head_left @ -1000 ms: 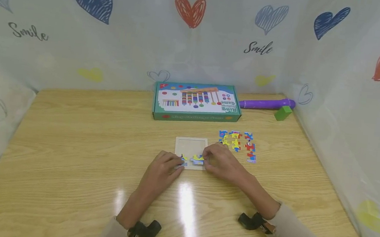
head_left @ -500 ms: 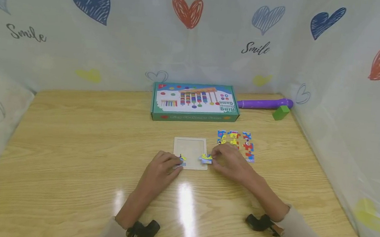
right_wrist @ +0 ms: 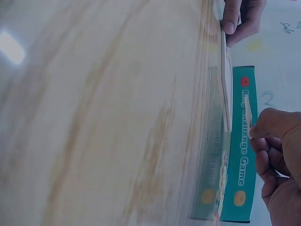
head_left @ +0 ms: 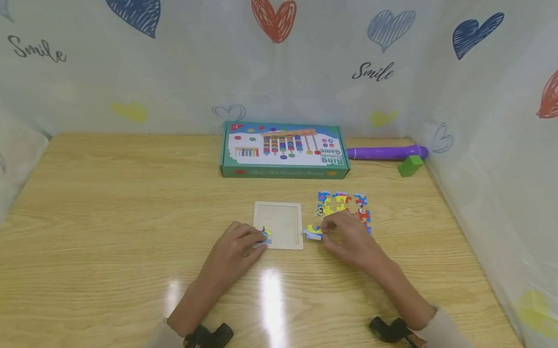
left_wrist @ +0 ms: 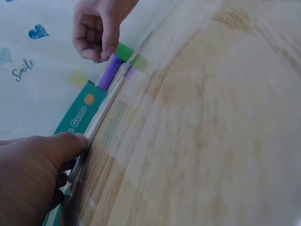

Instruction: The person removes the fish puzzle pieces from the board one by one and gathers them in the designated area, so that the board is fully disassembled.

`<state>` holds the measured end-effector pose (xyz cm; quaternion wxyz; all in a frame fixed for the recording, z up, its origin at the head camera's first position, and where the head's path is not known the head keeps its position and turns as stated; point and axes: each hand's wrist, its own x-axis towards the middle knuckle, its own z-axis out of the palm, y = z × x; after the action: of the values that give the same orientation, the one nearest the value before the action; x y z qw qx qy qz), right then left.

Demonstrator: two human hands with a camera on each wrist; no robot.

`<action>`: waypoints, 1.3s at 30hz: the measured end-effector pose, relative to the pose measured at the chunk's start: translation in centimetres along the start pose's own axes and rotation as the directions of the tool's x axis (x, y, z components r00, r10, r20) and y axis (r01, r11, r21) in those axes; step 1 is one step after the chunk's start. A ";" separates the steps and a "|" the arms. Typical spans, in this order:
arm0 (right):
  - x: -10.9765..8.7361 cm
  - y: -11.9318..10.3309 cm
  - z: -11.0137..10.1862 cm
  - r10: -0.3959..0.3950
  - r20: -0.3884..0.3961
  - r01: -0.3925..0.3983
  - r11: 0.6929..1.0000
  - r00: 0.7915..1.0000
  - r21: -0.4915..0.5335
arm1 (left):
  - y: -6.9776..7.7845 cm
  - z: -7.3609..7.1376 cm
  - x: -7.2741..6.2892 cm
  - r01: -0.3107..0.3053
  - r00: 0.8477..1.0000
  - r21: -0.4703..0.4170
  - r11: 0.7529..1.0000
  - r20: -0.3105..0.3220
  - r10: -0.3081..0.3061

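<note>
Pinching puzzle piece point(head_left: 313, 233), right hand point(head_left: 351, 241) now off tray point(head_left: 277, 225) | left hand point(head_left: 236, 248) apparently grips another piece

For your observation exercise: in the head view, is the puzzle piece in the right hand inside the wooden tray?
No: the right hand holds the puzzle piece over the table, just right of the wooden tray.

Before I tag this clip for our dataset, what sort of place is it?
Probably a tabletop play corner, screened off: a wooden table enclosed by heart-printed plastic sheeting, with a ring game box and a jigsaw tray that both hands work at.
</note>
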<state>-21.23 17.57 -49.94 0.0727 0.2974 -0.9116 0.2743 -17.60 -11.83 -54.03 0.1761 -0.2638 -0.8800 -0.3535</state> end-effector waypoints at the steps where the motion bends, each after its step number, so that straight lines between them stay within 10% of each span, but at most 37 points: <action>1: 0.0 0.0 -0.1 -0.001 -0.003 0.001 1.000 1.000 0.003 | 0.0 0.0 0.0 -0.001 1.000 0.000 1.000 -0.001 0.001; 39: -1.9 3.5 -2.2 0.082 -0.031 -0.082 0.997 0.996 -0.013 | -0.2 0.2 -0.1 -0.018 1.000 -0.013 1.000 -0.015 0.018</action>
<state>-21.83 22.05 -50.25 0.0771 0.2549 -0.9238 0.2752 -17.68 -11.87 -54.31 0.1839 -0.2701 -0.8740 -0.3597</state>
